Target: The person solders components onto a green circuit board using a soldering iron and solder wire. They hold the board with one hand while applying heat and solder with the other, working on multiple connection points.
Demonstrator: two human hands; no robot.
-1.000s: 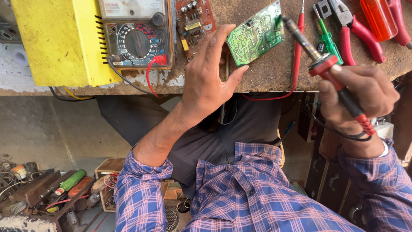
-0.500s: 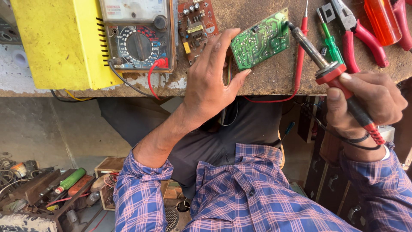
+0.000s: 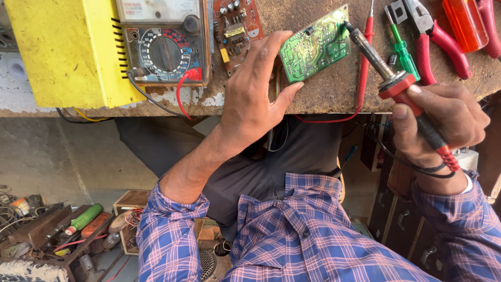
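My left hand grips a green circuit board by its edge and holds it tilted, solder side up, over the stone workbench. In my right hand is a soldering iron with a red collar and a black and red handle. Its metal tip rests against the board's upper right corner. A red test probe lies on the bench just behind the iron.
A yellow metal box and an analog multimeter stand at the left. A brown circuit board lies beside them. A green screwdriver, red-handled pliers and an orange handle lie at the right. Tools clutter the floor.
The board and the iron have stayed together, tip on the board's corner. My right hand has shifted slightly right and down along the bench edge.
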